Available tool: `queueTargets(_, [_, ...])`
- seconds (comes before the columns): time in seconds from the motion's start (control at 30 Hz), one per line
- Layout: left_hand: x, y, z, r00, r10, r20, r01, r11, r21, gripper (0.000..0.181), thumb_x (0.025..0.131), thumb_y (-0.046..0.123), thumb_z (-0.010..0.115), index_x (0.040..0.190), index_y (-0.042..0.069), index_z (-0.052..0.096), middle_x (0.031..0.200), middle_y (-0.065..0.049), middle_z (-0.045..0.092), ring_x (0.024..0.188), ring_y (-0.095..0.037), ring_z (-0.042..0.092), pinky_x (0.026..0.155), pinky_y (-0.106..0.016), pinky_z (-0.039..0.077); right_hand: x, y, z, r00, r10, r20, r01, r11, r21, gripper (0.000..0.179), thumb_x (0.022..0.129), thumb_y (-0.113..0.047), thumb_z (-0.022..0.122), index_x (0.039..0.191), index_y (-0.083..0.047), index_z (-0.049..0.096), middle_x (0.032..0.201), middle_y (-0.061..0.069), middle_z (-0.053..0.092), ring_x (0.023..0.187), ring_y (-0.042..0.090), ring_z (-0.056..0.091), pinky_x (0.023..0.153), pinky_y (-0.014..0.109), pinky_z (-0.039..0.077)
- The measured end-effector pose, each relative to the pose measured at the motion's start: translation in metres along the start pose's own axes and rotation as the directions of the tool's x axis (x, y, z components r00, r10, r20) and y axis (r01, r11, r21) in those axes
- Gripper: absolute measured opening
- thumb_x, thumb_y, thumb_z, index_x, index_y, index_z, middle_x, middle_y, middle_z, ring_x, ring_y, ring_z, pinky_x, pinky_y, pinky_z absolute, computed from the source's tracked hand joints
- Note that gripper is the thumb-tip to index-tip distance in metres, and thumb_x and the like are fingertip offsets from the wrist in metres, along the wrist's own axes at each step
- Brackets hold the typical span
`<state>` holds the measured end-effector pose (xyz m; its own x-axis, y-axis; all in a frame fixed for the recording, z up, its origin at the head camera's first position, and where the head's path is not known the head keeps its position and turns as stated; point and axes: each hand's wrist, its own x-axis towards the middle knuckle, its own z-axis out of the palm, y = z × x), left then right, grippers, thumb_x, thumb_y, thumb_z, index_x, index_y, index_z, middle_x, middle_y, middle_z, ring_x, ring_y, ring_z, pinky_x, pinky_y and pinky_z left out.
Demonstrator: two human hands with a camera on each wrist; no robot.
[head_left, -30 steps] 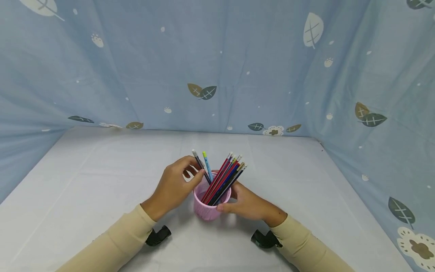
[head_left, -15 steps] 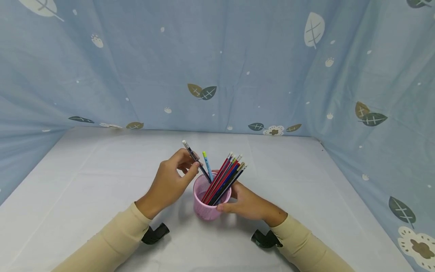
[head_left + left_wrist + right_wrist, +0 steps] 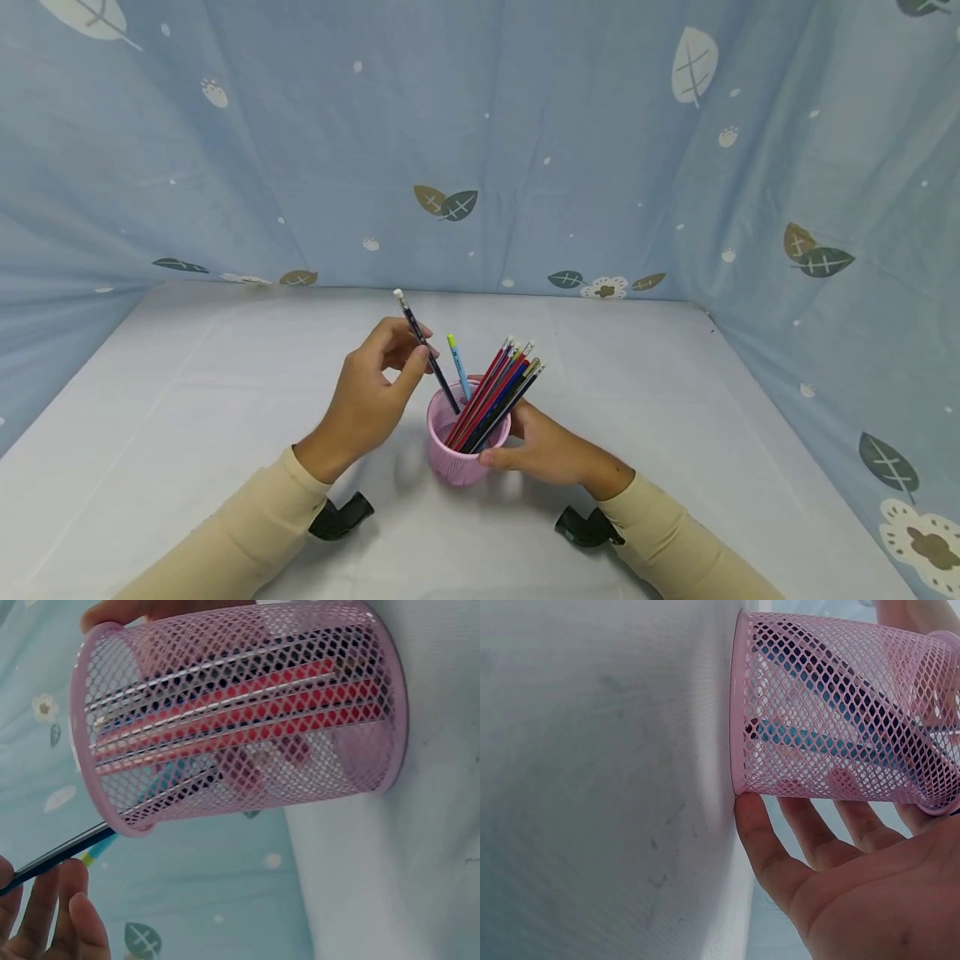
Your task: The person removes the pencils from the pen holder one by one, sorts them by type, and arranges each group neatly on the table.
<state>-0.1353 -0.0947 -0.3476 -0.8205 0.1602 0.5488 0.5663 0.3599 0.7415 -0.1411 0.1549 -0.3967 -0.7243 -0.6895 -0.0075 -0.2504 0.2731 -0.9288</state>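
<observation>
Between thumb and fingers, my left hand (image 3: 369, 385) pinches a dark pencil (image 3: 417, 326) with a white eraser end. The pencil's lower part is still inside a pink mesh pencil cup (image 3: 458, 469), as the left wrist view also shows. My right hand (image 3: 557, 447) grips the cup's right side, thumb at the front and fingers wrapped behind; in the right wrist view those fingers (image 3: 821, 840) lie against the mesh. Several red, blue and black pencils (image 3: 495, 400) lean to the right in the cup. A light blue pencil (image 3: 458, 367) with a yellow-green end leans left at the back.
The cup stands on a white cloth-covered table (image 3: 225, 400). Behind and to the right hangs a blue curtain (image 3: 570, 150) with leaf prints. Black wrist mounts (image 3: 342, 517) sit under both beige sleeves (image 3: 240, 525).
My left hand has moved up and left with the dark pencil, drawing it partly out of the cup and tipping it more upright. The right hand and cup have stayed put.
</observation>
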Motion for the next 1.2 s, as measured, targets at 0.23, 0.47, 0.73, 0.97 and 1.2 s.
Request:
queueTargets(0.23, [0.003, 0.004, -0.006, 0.999, -0.019, -0.030, 0.017, 0.999, -0.040, 0.019, 0.102, 0.009, 0.054, 0.120, 0.005, 0.055, 0.102, -0.004, 0.068, 0.087, -0.012, 0.069, 0.080, -0.021, 0.053, 0.001, 0.000, 0.000, 1.000, -0.003, -0.005, 0.003, 1.000, 0.005, 0.089, 0.092, -0.031, 0.073, 0.160, -0.015, 0.018, 0.161, 0.004, 0.032, 0.145, 0.026, 0.038, 0.115, 0.060, 0.033])
queueTargets(0.47, [0.005, 0.006, -0.010, 0.996, -0.073, -0.041, 0.069, 0.994, -0.086, 0.021, 0.104, 0.013, 0.051, 0.123, 0.005, 0.054, 0.103, -0.005, 0.067, 0.089, -0.012, 0.067, 0.080, -0.020, 0.053, 0.001, 0.001, -0.001, 1.000, 0.001, 0.004, -0.001, 1.000, 0.011, 0.091, 0.091, -0.033, 0.074, 0.160, -0.015, 0.017, 0.162, 0.004, 0.030, 0.146, 0.026, 0.038, 0.116, 0.058, 0.034])
queueTargets(0.73, [0.008, 0.005, -0.015, 0.991, -0.098, -0.091, 0.085, 0.987, -0.133, 0.023, 0.105, 0.015, 0.050, 0.126, 0.003, 0.051, 0.101, -0.008, 0.065, 0.085, -0.014, 0.064, 0.074, -0.022, 0.053, 0.002, 0.001, 0.000, 1.000, 0.000, 0.003, 0.000, 1.000, 0.017, 0.089, 0.092, -0.030, 0.073, 0.160, -0.018, 0.017, 0.162, 0.003, 0.031, 0.145, 0.025, 0.040, 0.115, 0.057, 0.035])
queueTargets(0.97, [0.013, 0.001, -0.024, 0.983, -0.128, -0.129, 0.103, 0.977, -0.187, 0.023, 0.105, 0.014, 0.051, 0.125, 0.003, 0.051, 0.097, -0.007, 0.063, 0.080, -0.015, 0.064, 0.072, -0.023, 0.053, 0.002, 0.003, 0.000, 1.000, -0.022, 0.019, 0.022, 0.999, 0.035, 0.090, 0.091, -0.039, 0.073, 0.159, -0.019, 0.017, 0.159, 0.004, 0.035, 0.141, 0.023, 0.044, 0.113, 0.050, 0.039])
queueTargets(1.2, [0.018, -0.008, -0.033, 0.976, -0.204, -0.079, 0.185, 0.963, -0.194, 0.030, 0.105, 0.020, 0.052, 0.132, 0.006, 0.050, 0.095, -0.003, 0.062, 0.076, -0.013, 0.063, 0.069, -0.023, 0.051, 0.001, 0.003, 0.000, 1.000, -0.022, 0.002, 0.022, 0.999, 0.040, 0.091, 0.090, -0.036, 0.075, 0.159, -0.018, 0.018, 0.158, 0.004, 0.036, 0.141, 0.024, 0.044, 0.113, 0.050, 0.039])
